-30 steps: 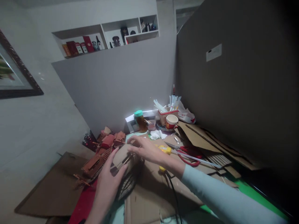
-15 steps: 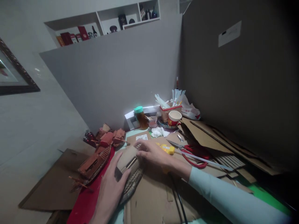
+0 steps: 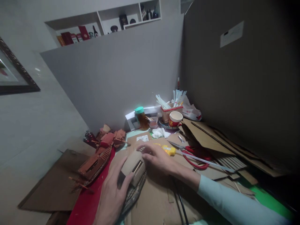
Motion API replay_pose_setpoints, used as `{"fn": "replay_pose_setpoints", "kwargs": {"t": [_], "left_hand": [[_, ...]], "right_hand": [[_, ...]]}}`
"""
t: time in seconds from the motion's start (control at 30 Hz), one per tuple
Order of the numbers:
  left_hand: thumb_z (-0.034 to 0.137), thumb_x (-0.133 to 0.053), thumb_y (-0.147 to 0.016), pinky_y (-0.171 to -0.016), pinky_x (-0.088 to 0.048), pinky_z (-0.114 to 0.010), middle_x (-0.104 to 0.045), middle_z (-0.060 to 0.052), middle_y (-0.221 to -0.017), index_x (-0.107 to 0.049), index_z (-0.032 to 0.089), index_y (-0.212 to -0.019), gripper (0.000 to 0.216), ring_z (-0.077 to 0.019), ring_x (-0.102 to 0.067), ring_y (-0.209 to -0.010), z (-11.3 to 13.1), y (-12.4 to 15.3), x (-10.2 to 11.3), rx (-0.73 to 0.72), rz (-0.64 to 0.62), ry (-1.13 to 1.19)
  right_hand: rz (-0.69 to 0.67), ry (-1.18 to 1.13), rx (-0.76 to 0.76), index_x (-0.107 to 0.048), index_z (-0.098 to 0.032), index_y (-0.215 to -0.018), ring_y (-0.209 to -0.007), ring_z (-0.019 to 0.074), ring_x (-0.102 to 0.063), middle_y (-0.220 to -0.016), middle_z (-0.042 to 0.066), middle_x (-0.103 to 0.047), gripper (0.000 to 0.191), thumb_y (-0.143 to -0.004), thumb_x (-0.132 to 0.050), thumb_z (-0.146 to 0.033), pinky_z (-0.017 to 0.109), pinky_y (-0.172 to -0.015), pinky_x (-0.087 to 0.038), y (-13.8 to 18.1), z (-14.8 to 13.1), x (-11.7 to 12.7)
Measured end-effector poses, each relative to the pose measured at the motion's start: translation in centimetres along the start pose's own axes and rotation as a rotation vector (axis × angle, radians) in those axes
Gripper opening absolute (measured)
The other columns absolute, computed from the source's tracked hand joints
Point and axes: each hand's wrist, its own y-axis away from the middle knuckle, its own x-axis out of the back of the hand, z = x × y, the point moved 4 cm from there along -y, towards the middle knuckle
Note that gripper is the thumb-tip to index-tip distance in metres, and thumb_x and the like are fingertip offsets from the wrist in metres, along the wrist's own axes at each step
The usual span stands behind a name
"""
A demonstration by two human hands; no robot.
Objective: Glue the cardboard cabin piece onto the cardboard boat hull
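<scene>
**Cardboard block held between two hands over a dark ribbed hull**

Cardboard block (image 3: 134,165), pale tan with a dark slot along its near face, sits low in the middle of the worktop (image 3: 262,194), on top of a dark ribbed model hull (image 3: 133,194) that shows beneath and in front of it. The left hand (image 3: 112,193) lies loosely cupped against the block's near left side, fingers spread and thumb at its front edge. The right hand (image 3: 157,158) rests half-open on the far right side, fingers curved over the top edge, a pale blue sleeve (image 3: 234,204) trailing back to the right.

Just left of the block lies one reddish-brown model boat (image 3: 95,165) on a red sheet (image 3: 85,203), with a cluster of reddish scraps behind it. Just behind the right hand lies a yellow-handled tool (image 3: 168,150), and beside that one pair of red-handled scissors (image 3: 194,156). A black cable (image 3: 180,203) runs under the right wrist across flat cardboard. Farther back stand one amber jar with a teal lid (image 3: 141,118), one paper cup (image 3: 175,118) and one box of white sticks (image 3: 171,107). Large cardboard sheets lean on the right.
</scene>
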Motion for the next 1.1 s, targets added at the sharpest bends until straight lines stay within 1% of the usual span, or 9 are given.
{"fn": "replay_pose_setpoints", "kwargs": {"t": [0.1, 0.27, 0.4, 0.5, 0.63, 0.8, 0.9, 1.0, 1.1], "left_hand": [[0.064, -0.048, -0.092, -0.117, -0.033, -0.048, -0.068, -0.011, -0.138, -0.069, 0.021, -0.124, 0.057, -0.0301, -0.055, -0.133, -0.7, -0.2, 0.2, 0.073, -0.029, 0.105], [0.061, -0.057, -0.089, -0.107, -0.039, -0.048, -0.071, -0.012, -0.118, -0.070, 0.017, -0.110, 0.050, -0.0305, -0.060, -0.116, -2.2, -1.2, 0.2, 0.132, -0.057, 0.178], [0.059, -0.057, -0.092, -0.103, -0.041, -0.049, -0.069, -0.009, -0.111, -0.067, 0.018, -0.108, 0.045, -0.0274, -0.062, -0.109, -2.6, -1.5, 0.1, 0.147, -0.116, 0.199], [0.059, -0.057, -0.092, -0.107, -0.039, -0.052, -0.068, -0.010, -0.117, -0.066, 0.018, -0.110, 0.046, -0.0280, -0.061, -0.114, -2.5, -1.8, 0.2, 0.140, -0.144, 0.228], [0.059, -0.061, -0.090, -0.105, -0.043, -0.054, -0.069, -0.010, -0.119, -0.065, 0.019, -0.114, 0.047, -0.0288, -0.062, -0.115, -2.5, -2.2, 0.3, 0.148, -0.221, 0.302], [0.049, -0.061, -0.093, -0.094, -0.049, -0.049, -0.070, -0.008, -0.109, -0.063, 0.018, -0.117, 0.040, -0.0259, -0.066, -0.103, -2.5, -2.4, 0.2, 0.219, -0.283, 0.382], [0.044, -0.064, -0.093, -0.087, -0.051, -0.044, -0.069, -0.004, -0.097, -0.064, 0.018, -0.116, 0.034, -0.0226, -0.066, -0.092, -2.7, -2.1, 0.0, 0.235, -0.266, 0.433], [0.041, -0.069, -0.089, -0.079, -0.051, -0.040, -0.063, 0.001, -0.084, -0.062, 0.019, -0.117, 0.036, -0.0193, -0.064, -0.077, -2.9, -1.5, -0.2, 0.228, -0.171, 0.512], [0.040, -0.074, -0.084, -0.077, -0.052, -0.038, -0.061, 0.001, -0.086, -0.058, 0.019, -0.122, 0.046, -0.0201, -0.066, -0.081, -2.5, -0.4, -0.2, 0.254, -0.057, 0.574]], "right_hand": [[-0.007, 0.023, 0.005, -0.067, -0.017, -0.119, -0.111, 0.0261, -0.068, -0.122, 0.008, -0.070, 0.024, -0.101, -0.066, -0.032, 0.051, -0.098, -0.054, 0.6, -0.2, 0.1], [-0.017, 0.086, -0.019, -0.067, -0.017, -0.121, -0.114, 0.0269, -0.067, -0.124, 0.008, -0.070, 0.024, -0.101, -0.066, -0.030, 0.052, -0.100, -0.054, 0.6, -0.2, -0.2], [-0.002, 0.180, -0.059, -0.067, -0.017, -0.122, -0.117, 0.0276, -0.065, -0.125, 0.008, -0.069, 0.024, -0.100, -0.067, -0.027, 0.052, -0.101, -0.053, 1.1, -1.0, -0.3], [0.041, 0.267, -0.149, -0.065, -0.017, -0.122, -0.114, 0.0272, -0.066, -0.122, 0.008, -0.068, 0.024, -0.100, -0.066, -0.027, 0.052, -0.099, -0.053, 2.0, -2.3, 0.0], [0.034, 0.268, -0.265, -0.057, -0.018, -0.137, -0.106, 0.0265, -0.069, -0.117, 0.008, -0.069, 0.037, -0.102, -0.063, -0.030, 0.051, -0.094, -0.056, 3.4, -3.4, -0.4], [0.069, 0.164, -0.317, -0.045, -0.019, -0.150, -0.126, 0.0330, -0.060, -0.141, 0.014, -0.060, 0.052, -0.103, -0.061, -0.034, 0.059, -0.106, -0.048, 3.9, -3.0, -2.0], [0.100, 0.092, -0.302, -0.041, -0.019, -0.153, -0.132, 0.0340, -0.057, -0.147, 0.015, -0.055, 0.056, -0.103, -0.061, -0.034, 0.060, -0.110, -0.044, 3.9, -2.8, -2.7], [0.127, 0.042, -0.263, -0.042, -0.019, -0.152, -0.140, 0.0346, -0.049, -0.152, 0.015, -0.052, 0.059, -0.099, -0.065, -0.029, 0.060, -0.115, -0.037, 3.8, -3.1, -3.0], [0.145, 0.010, -0.240, -0.041, -0.017, -0.152, -0.142, 0.0341, -0.047, -0.154, 0.016, -0.051, 0.062, -0.095, -0.065, -0.026, 0.058, -0.117, -0.036, 3.9, -3.6, -3.1]]}}
